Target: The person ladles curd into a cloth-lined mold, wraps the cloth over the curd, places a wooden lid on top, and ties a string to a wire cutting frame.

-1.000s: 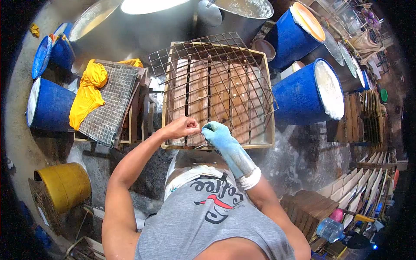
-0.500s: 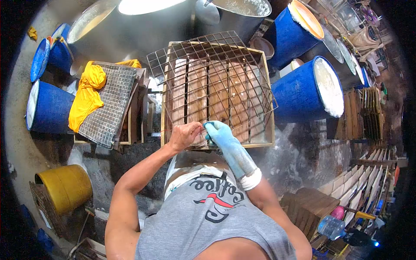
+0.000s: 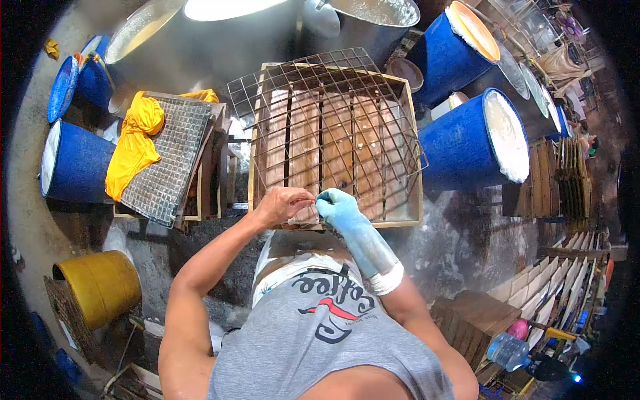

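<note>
My bare left hand (image 3: 285, 205) and my right hand (image 3: 337, 207), in a light blue rubber glove, meet over the near edge of a wooden frame box (image 3: 415, 193). Fingers of both are pinched together around something too small to make out, perhaps a thin reddish strand. Beyond them a metal wire grid (image 3: 337, 120) lies askew across the box, with corners sticking out past its rim. Through the grid show the brown slats (image 3: 303, 143) of the box.
Left of the box, a yellow cloth (image 3: 137, 150) drapes over a grey gridded mat (image 3: 175, 147) on stacked wood. Blue drums (image 3: 457, 150) of white material stand on both sides. Large metal vats (image 3: 363, 33) line the far side. A yellow bucket (image 3: 100, 287) lies lower left.
My left hand's fingers have shifted slightly, and my gloved hand has turned a little, its fingertips now more hidden. The grid and box stay in place.
</note>
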Demonstrator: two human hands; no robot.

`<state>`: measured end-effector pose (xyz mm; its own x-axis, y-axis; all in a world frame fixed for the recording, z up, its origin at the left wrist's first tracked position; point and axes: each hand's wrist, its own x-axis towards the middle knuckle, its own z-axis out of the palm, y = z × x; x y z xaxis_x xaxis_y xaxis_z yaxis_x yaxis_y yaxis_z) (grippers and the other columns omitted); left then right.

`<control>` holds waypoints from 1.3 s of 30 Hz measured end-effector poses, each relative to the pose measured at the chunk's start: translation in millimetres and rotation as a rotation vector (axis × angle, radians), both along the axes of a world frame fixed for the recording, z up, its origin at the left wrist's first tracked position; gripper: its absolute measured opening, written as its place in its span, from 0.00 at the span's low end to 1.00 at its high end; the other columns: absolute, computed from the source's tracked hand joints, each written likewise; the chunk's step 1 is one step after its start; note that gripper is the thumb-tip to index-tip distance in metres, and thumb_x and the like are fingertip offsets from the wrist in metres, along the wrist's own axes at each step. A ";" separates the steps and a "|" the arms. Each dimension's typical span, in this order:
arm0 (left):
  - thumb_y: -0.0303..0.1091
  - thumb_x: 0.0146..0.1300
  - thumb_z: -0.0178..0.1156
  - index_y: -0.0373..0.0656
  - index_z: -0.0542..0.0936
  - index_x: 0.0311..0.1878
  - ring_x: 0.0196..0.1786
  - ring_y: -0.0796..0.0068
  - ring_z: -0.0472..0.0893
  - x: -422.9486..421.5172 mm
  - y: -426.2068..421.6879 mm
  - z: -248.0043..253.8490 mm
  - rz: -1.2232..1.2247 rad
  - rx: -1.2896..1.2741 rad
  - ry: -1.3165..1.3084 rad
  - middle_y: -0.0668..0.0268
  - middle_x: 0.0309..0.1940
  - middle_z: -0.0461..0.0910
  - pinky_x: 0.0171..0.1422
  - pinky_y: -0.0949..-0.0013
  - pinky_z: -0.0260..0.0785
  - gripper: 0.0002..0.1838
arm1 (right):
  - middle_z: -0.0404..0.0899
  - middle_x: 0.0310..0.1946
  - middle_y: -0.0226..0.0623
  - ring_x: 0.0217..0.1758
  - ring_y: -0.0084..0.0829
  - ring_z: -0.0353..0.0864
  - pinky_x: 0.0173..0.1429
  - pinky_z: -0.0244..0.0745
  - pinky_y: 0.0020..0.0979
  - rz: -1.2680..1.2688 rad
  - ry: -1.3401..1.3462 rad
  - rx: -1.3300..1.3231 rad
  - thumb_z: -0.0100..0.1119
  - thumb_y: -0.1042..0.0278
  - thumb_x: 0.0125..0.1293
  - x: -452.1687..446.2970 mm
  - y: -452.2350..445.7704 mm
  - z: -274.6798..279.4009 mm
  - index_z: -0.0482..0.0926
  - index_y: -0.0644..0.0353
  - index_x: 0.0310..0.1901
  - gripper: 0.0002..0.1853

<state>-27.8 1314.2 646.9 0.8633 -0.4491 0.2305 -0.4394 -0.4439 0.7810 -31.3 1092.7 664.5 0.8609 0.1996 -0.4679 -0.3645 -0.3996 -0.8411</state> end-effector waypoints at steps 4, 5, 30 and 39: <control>0.41 0.69 0.70 0.48 0.89 0.45 0.35 0.57 0.90 18.7 23.9 -12.8 0.142 0.177 -0.003 0.57 0.34 0.90 0.39 0.60 0.82 0.09 | 0.90 0.40 0.43 0.44 0.41 0.90 0.50 0.81 0.42 0.195 -0.266 -0.421 0.66 0.52 0.66 -3.2 -7.4 14.4 0.87 0.55 0.45 0.16; 0.45 0.70 0.69 0.50 0.88 0.45 0.33 0.52 0.89 20.9 33.6 -6.4 0.121 0.218 0.003 0.55 0.30 0.88 0.39 0.55 0.81 0.10 | 0.89 0.39 0.46 0.44 0.45 0.90 0.50 0.82 0.43 0.283 -0.300 -0.497 0.64 0.54 0.64 -4.1 -10.4 19.2 0.87 0.55 0.43 0.14; 0.38 0.75 0.62 0.43 0.80 0.47 0.32 0.44 0.87 2.5 13.4 -19.0 0.399 0.342 0.051 0.48 0.27 0.85 0.35 0.46 0.77 0.09 | 0.87 0.44 0.49 0.51 0.53 0.86 0.56 0.81 0.48 0.757 -0.319 -0.349 0.59 0.58 0.62 -14.9 16.6 15.5 0.85 0.55 0.44 0.14; 0.39 0.73 0.65 0.42 0.80 0.42 0.32 0.49 0.86 -17.1 32.3 30.1 0.345 0.235 -0.053 0.54 0.26 0.84 0.35 0.50 0.78 0.10 | 0.89 0.41 0.47 0.46 0.50 0.88 0.52 0.82 0.46 0.561 -0.285 -0.426 0.67 0.46 0.65 -17.6 -7.2 11.5 0.86 0.53 0.46 0.20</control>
<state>-44.9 1346.5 677.0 0.9621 -0.1809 0.2040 -0.2700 -0.7355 0.6213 -48.9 1085.5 676.0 0.7826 0.4952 -0.3771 0.1978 -0.7723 -0.6037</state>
